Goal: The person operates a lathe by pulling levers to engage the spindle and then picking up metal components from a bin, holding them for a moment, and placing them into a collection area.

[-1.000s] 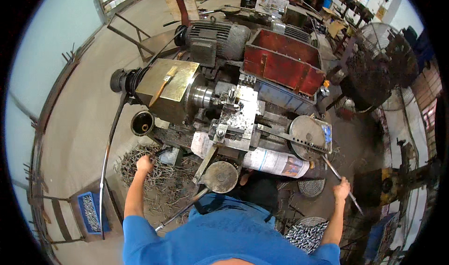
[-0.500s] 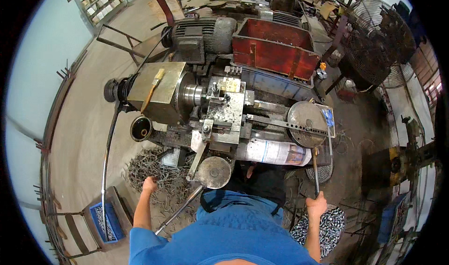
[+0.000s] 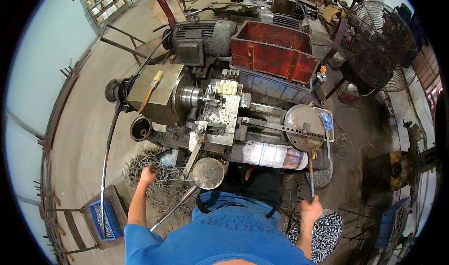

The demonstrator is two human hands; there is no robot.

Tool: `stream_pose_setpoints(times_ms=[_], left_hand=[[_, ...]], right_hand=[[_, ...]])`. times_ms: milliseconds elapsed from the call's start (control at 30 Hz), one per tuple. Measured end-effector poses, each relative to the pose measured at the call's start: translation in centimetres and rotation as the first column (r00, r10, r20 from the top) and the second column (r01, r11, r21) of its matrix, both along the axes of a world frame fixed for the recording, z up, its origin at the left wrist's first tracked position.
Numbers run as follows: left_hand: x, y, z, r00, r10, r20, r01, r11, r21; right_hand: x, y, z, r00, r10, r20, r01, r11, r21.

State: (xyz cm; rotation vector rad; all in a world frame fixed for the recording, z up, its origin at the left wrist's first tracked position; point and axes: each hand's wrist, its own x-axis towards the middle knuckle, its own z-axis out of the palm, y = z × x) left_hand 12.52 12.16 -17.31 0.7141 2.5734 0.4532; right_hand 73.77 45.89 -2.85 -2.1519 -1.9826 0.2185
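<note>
My right hand (image 3: 311, 209) grips the lower end of a metal lever (image 3: 311, 173) that hangs below a round metal disc (image 3: 304, 127). A perforated flat bar (image 3: 269, 124) links that disc to the slide (image 3: 222, 115) of a small lathe. My left hand (image 3: 148, 176) is closed, low on the left above a heap of metal shavings (image 3: 135, 169); what its fingers hold, if anything, is hidden. Near it, a second round disc (image 3: 207, 173) carries another lever (image 3: 175, 209), which neither hand touches. The shiny chuck (image 3: 191, 97) faces the tool post (image 3: 210, 92).
A wooden-handled brush (image 3: 150, 91) lies on the headstock cover. Behind stand a motor (image 3: 203, 40) and a red bin (image 3: 276, 54). A blue tray (image 3: 106, 220) of small metal parts is at lower left; more shiny parts (image 3: 326, 234) pile at lower right. A large fan (image 3: 379, 45) stands right.
The view has shifted slightly. My right hand and its lever have moved a little to the left, and the slide sits slightly closer to the chuck. My left hand remains closed.
</note>
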Motion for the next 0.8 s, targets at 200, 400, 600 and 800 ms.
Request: stream_pose_setpoints(times_ms=[200, 400, 600, 800], left_hand=[[-1.3, 5.9, 4.4, 0.988, -0.03, -0.152, 0.016, 0.996, -0.088], [-1.3, 8.8, 1.1, 0.942, -0.185, -0.28, 0.09, 0.942, -0.322], [5.0, 10.0, -3.8, 0.909, 0.284, -0.306, -0.301, 0.954, -0.008], [2.0, 10.3, 4.3, 0.978, -0.154, -0.138, 0.075, 0.885, -0.459]], right_hand=[[10.0, 13.4, -2.5, 0.887, 0.083, 0.455, -0.205, 0.952, 0.226], [4.0, 16.0, 0.8, 0.942, 0.194, 0.275, -0.299, 0.856, 0.421], [0.5, 12.7, 1.6, 0.928, 0.362, 0.092, -0.358, 0.791, 0.496], [-2.7, 13.0, 4.4, 0.887, 0.457, -0.065, -0.374, 0.795, 0.477]])
